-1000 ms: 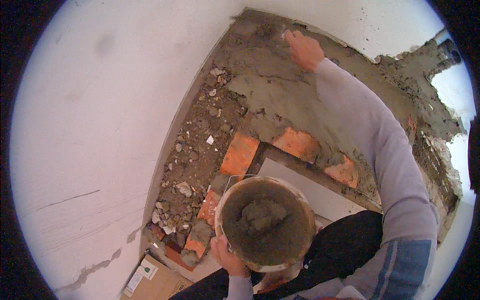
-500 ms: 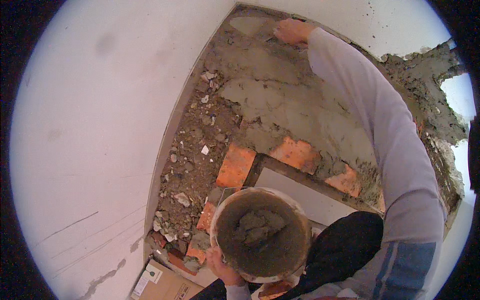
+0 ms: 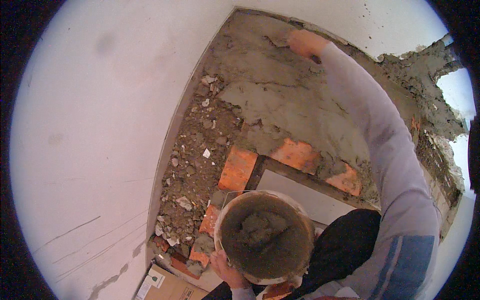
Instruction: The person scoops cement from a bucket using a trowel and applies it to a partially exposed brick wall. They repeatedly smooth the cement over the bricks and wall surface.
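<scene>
My right hand (image 3: 306, 44) is closed at the far end of the floor patch, its arm stretched out over wet grey mortar (image 3: 290, 100). It grips a trowel (image 3: 278, 43), whose blade barely stands out against the mortar. Low in the view, my left hand (image 3: 225, 267) is closed on the left rim of a round bucket (image 3: 218, 227) with a thin wire handle. Inside the bucket is more grey mortar (image 3: 262, 232), heaped in the middle. The bucket stands close in front of my dark-clothed leg.
White walls rise on the left (image 3: 100, 125) and far right. Rubble and soil (image 3: 195, 145) lie along the left wall. Orange bricks (image 3: 238, 167) edge a recess with a pale flat panel (image 3: 285, 190). A cardboard box (image 3: 167, 285) sits at the lower left.
My right hand has moved slightly right and nearer. The pale trowel blade that showed beside it now blends into the mortar. My left hand stays on the bucket.
</scene>
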`<state>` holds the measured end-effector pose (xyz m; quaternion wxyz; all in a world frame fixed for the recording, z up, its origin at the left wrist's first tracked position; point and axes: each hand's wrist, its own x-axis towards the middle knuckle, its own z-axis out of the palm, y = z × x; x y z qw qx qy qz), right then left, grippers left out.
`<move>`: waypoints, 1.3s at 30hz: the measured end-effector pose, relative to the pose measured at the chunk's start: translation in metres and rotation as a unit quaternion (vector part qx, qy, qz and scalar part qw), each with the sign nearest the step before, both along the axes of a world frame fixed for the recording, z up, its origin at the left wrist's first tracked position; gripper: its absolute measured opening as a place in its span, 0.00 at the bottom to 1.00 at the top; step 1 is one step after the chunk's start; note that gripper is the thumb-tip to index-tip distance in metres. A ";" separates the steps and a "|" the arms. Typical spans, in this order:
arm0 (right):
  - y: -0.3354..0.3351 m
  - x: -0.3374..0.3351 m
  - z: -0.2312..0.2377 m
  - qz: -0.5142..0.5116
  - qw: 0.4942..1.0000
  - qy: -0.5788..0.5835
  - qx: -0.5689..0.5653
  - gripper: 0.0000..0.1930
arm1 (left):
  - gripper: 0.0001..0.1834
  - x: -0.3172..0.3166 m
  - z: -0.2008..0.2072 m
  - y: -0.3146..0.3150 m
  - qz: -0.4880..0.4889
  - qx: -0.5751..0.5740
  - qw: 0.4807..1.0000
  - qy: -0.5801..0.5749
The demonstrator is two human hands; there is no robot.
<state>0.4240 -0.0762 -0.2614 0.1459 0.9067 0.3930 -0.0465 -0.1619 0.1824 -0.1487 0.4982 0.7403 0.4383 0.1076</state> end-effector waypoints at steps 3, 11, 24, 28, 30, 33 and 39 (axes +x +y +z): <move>0.031 -0.052 0.020 0.005 0.991 -0.034 0.129 0.13 | 0.09 -0.019 -0.006 0.006 -0.061 0.080 0.994 0.041; 0.039 -0.060 0.076 -0.212 0.952 0.149 0.162 0.13 | 0.10 -0.027 -0.022 0.027 -0.153 0.148 0.975 0.070; -0.061 -0.068 0.043 -0.326 0.918 0.173 0.146 0.19 | 0.08 -0.008 -0.003 0.019 -0.156 0.087 0.984 0.002; -0.065 -0.104 0.087 -0.392 0.877 0.220 0.170 0.19 | 0.11 -0.009 0.007 0.012 -0.241 0.247 0.936 0.064; -0.094 -0.117 0.099 -0.308 0.935 0.163 0.073 0.20 | 0.12 -0.005 0.006 0.010 -0.091 -0.033 0.995 -0.037; -0.119 -0.162 0.119 -0.203 0.974 0.089 -0.039 0.21 | 0.12 -0.012 -0.001 0.016 0.005 -0.155 0.987 -0.053; -0.165 -0.352 0.228 -0.227 0.952 0.153 0.139 0.23 | 0.12 0.014 0.015 -0.006 -0.126 -0.051 0.988 -0.073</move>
